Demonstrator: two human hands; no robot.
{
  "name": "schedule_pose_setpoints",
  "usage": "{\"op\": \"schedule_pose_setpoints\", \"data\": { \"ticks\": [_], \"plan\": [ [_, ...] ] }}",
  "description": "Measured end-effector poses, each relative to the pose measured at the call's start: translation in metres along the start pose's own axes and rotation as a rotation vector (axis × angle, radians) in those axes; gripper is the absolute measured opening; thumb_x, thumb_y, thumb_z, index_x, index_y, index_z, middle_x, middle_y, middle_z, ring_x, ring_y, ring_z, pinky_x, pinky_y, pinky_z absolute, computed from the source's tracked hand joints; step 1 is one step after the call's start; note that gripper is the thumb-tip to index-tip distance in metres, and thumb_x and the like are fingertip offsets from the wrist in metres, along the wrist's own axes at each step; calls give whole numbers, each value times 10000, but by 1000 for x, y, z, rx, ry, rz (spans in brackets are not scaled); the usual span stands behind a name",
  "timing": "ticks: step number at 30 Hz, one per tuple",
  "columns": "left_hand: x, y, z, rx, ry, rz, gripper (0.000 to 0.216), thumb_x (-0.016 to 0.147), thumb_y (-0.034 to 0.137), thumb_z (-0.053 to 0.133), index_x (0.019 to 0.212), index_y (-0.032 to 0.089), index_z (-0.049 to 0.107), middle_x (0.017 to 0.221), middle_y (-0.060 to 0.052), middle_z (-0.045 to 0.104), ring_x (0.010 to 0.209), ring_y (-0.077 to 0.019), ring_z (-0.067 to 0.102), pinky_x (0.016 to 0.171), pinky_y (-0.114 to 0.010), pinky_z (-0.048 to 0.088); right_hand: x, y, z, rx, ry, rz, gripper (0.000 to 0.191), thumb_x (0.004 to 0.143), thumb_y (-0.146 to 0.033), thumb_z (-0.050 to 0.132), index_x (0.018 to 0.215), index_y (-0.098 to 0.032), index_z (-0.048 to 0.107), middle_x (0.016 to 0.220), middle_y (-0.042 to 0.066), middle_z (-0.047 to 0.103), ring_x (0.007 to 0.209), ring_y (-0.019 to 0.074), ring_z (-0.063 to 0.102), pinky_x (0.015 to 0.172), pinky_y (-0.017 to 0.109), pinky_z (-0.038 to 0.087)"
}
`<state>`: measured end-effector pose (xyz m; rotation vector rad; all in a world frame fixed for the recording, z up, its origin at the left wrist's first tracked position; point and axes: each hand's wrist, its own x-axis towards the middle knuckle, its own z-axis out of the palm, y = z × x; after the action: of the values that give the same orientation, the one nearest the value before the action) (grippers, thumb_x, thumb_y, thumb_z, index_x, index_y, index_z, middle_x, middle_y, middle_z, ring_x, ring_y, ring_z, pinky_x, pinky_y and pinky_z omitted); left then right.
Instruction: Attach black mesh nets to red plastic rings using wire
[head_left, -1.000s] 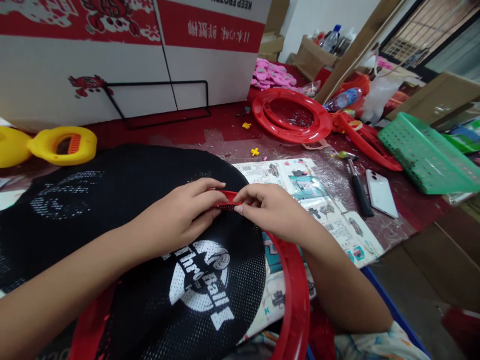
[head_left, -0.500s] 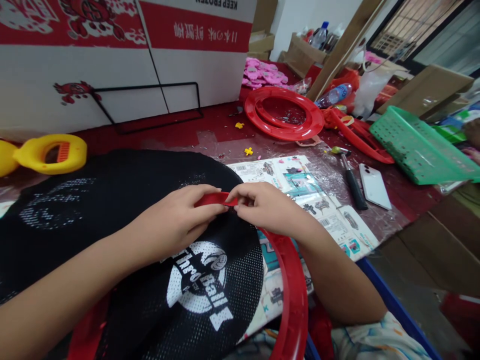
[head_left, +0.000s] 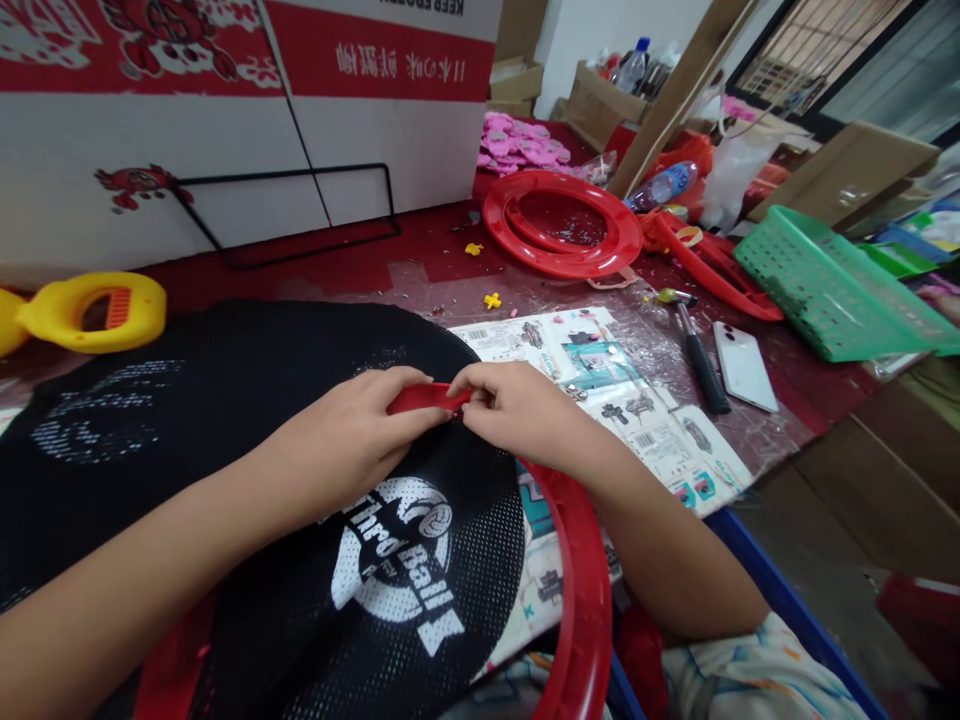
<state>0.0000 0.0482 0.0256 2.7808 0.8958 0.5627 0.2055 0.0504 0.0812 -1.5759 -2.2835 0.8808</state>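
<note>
My left hand (head_left: 371,415) grips a red plastic ring (head_left: 581,560) at its far side, thumb and fingers on either side of the rim. Close beside it, my right hand (head_left: 506,405) pinches at the same part of the rim; whatever is between its fingertips is too small to make out. Black mesh cloth (head_left: 360,335) with white "Throw Ball" print lies over the ring's inside and spreads to the left. The ring's right side curves down toward my lap, uncovered by the cloth.
Printed cardboard (head_left: 652,420) lies under the work. To its right are a hammer (head_left: 701,360), a phone (head_left: 744,366) and a green basket (head_left: 840,290). Further back lie red rings (head_left: 499,225) and pink pieces (head_left: 517,145). A yellow handle (head_left: 142,315) and large box (head_left: 405,150) stand left.
Both hands stay at the same spot on the ring, with only slight finger movement. The whole view has shifted a little.
</note>
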Motion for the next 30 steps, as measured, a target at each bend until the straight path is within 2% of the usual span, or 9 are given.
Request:
{"op": "schedule_pose_setpoints", "data": {
  "ticks": [5, 8, 12, 15, 17, 20, 24, 27, 30],
  "plan": [
    [3, 2, -5, 60, 4, -138, 307, 925, 210, 372, 1132, 151, 590, 1239, -177, 524, 1074, -301, 562, 878, -473, 509, -17, -13, -9, -20, 111, -16, 83, 804, -177, 581, 834, -158, 656, 670, -20, 628, 601, 88, 527, 577, 218, 332],
    [3, 3, -13, 111, 14, -251, 314, 907, 227, 386, 1154, 126, 551, 1225, -192, 536, 1095, -330, 562, 885, -482, 507, -31, -24, -9, -188, 71, -46, 213, 857, -315, 595, 729, -157, 658, 678, 18, 664, 595, 114, 556, 565, 244, 337],
    [-8, 7, -32, 209, -136, -402, 385, 889, 254, 385, 1248, 155, 481, 1180, -175, 573, 941, -327, 634, 796, -487, 528, -33, -32, 8, -492, -53, -18, 334, 921, -363, 515, 766, -126, 694, 712, 110, 705, 617, 200, 633, 543, 292, 374],
    [-17, 8, -43, 260, -245, -446, 386, 879, 333, 421, 1222, 180, 508, 1080, -150, 621, 840, -325, 648, 757, -504, 523, -24, -31, 29, -542, -67, -12, 354, 952, -353, 460, 921, -100, 705, 787, 162, 718, 705, 251, 677, 578, 319, 444],
    [-17, 6, -45, 168, -212, -443, 350, 870, 388, 456, 1133, 187, 571, 1045, -135, 635, 912, -325, 633, 819, -511, 510, -17, -30, 41, -532, -62, -25, 339, 953, -334, 458, 941, -104, 707, 806, 166, 716, 729, 262, 683, 589, 330, 466],
    [-9, 3, -39, -102, -72, -443, 307, 869, 398, 469, 1015, 184, 634, 1109, -126, 628, 1031, -293, 599, 942, -507, 469, -13, -28, 48, -518, -53, -46, 255, 926, -270, 501, 890, -135, 714, 832, 133, 718, 745, 256, 686, 593, 321, 467],
    [1, 2, -27, -258, -24, -420, 262, 866, 338, 475, 961, 190, 669, 1165, -105, 635, 1082, -248, 594, 990, -459, 460, -18, -27, 38, -484, 12, -96, 202, 905, -260, 514, 907, -153, 685, 930, 101, 708, 856, 235, 661, 669, 314, 456],
    [0, 1, -22, -325, -8, -447, 232, 854, 332, 510, 944, 210, 686, 1163, -80, 639, 1058, -222, 609, 975, -419, 472, -21, -24, 27, -393, 34, -103, 133, 846, -202, 552, 905, -142, 655, 831, 65, 696, 754, 184, 624, 635, 279, 415],
    [-3, -1, -21, -378, 16, -483, 202, 837, 341, 546, 915, 230, 696, 1147, -58, 630, 1046, -210, 605, 963, -398, 464, -19, -17, 19, -280, 43, -214, 227, 832, -141, 520, 1030, -148, 631, 883, 49, 700, 744, 153, 605, 642, 254, 397]
  ]
}}
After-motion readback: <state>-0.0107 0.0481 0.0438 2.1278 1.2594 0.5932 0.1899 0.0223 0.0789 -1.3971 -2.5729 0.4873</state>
